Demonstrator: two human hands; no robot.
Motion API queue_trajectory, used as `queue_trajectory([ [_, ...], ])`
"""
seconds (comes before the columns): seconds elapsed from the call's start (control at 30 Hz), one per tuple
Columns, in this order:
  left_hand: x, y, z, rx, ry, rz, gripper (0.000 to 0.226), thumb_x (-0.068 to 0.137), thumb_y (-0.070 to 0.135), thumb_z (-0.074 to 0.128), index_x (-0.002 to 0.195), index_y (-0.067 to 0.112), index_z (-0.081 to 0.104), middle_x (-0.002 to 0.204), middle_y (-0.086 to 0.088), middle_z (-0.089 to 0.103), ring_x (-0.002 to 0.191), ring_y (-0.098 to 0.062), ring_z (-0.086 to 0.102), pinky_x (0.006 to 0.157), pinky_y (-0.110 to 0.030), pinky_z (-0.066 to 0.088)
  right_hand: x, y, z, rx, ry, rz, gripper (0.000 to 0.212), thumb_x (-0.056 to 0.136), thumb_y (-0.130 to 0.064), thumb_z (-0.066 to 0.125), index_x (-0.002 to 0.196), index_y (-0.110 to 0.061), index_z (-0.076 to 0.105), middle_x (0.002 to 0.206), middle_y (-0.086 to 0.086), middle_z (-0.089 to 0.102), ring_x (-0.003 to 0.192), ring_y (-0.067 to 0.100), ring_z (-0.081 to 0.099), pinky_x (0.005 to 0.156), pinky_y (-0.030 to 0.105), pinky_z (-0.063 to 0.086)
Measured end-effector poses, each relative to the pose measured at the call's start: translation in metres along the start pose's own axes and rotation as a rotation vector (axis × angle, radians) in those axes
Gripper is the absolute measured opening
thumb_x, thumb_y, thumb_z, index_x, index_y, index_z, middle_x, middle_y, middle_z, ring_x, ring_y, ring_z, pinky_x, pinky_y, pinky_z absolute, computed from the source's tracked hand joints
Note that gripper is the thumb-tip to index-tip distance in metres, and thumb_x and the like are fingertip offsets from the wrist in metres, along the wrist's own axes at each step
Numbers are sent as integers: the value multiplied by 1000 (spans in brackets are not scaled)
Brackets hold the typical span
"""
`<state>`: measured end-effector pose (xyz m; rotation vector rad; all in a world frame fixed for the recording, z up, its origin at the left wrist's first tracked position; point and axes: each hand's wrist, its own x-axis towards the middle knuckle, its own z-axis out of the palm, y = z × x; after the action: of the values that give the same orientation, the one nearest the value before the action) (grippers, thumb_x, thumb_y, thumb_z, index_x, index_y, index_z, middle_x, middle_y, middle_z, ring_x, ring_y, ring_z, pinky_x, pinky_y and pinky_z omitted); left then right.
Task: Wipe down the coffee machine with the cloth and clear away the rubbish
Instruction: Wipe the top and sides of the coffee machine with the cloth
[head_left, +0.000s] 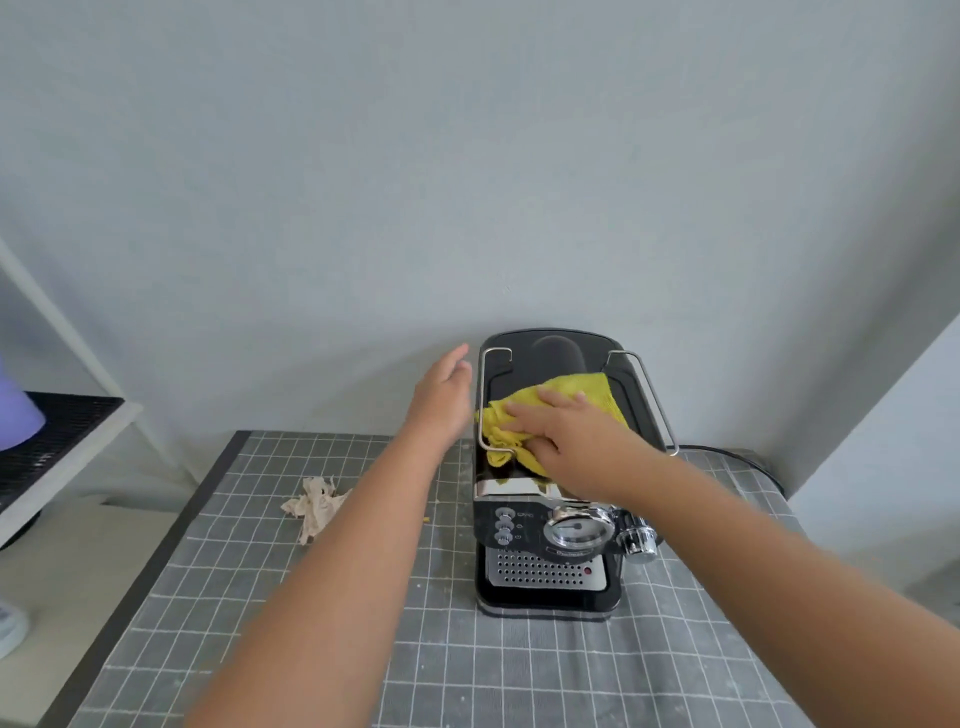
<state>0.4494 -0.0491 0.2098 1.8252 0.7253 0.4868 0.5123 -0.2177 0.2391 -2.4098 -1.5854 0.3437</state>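
Note:
A black and chrome coffee machine (550, 540) stands on the grey checked table (467, 649), close to the back wall. A yellow cloth (571, 392) lies crumpled on the machine's flat top, between its two wire rails. My right hand (566, 441) lies flat on the cloth and presses it down, fingers straight and pointing left. My left hand (441, 395) rests with straight fingers against the machine's upper left side, beside the left rail. A crumpled beige scrap of paper (314, 506) lies on the table to the left of my left forearm.
A low white shelf (62, 457) with a black mesh top stands at the left and bears a purple object (15, 410). A black cable (727, 451) runs behind the machine to the right. The grey wall rises right behind the table.

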Motion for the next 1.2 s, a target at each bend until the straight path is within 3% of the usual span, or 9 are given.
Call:
queue_trajectory([
  [0.07,-4,6,9,-69,-35,-7,45,103,32,35,146,18,39,153,1,37,141,-14,32,113,-27,23,-10,-6,7,18,108,138,43,100,-22,32,140,-35,44,157,-12,27,149,22,10,119,47,9],
  [0.17,-4,13,21,33,-97,-33,48,99,23,41,147,23,35,150,4,41,138,-19,37,111,-31,29,-13,-11,9,62,150,319,46,100,-29,30,145,-34,35,161,-5,17,148,32,9,118,50,20],
  [0.27,-5,16,22,169,-49,-38,53,83,6,40,129,30,50,123,3,60,113,-25,54,92,-32,44,-18,-13,10,39,151,373,49,100,-35,28,149,-32,24,162,3,6,147,38,8,119,50,16],
  [0.4,-13,22,28,294,133,-13,46,78,1,40,113,23,60,102,-2,65,88,-26,57,68,-29,42,-32,-20,24,-16,222,334,48,100,-38,30,148,-30,28,162,0,8,148,35,9,118,47,19],
  [0.53,-9,22,26,348,161,6,36,80,2,43,105,21,61,96,-1,64,83,-26,56,66,-28,43,-26,-24,22,-8,239,302,46,99,-33,33,144,-28,36,161,-1,14,147,37,10,118,47,20],
  [0.63,-2,16,18,318,167,-39,37,85,4,45,117,18,59,106,1,60,87,-21,53,72,-27,40,-15,-30,21,16,219,267,45,98,-28,34,143,-25,39,161,0,17,147,40,8,118,50,19],
  [0.73,4,10,9,268,161,-79,33,86,3,45,113,15,59,113,-1,59,91,-20,55,73,-26,39,-5,-36,20,42,202,261,45,98,-24,34,143,-23,40,161,2,16,146,41,5,118,52,15],
  [1.0,12,3,-4,239,166,-96,15,88,6,50,98,15,56,103,-4,58,87,-22,52,56,-24,34,20,-37,11,124,124,298,50,96,-18,32,146,-19,34,162,3,11,146,41,3,118,53,7],
  [1.2,11,3,10,232,155,-85,14,89,8,50,100,16,53,100,-1,55,93,-24,52,74,-27,35,49,15,-11,203,148,444,56,95,-36,31,149,-27,21,162,8,6,147,35,6,118,51,8],
])
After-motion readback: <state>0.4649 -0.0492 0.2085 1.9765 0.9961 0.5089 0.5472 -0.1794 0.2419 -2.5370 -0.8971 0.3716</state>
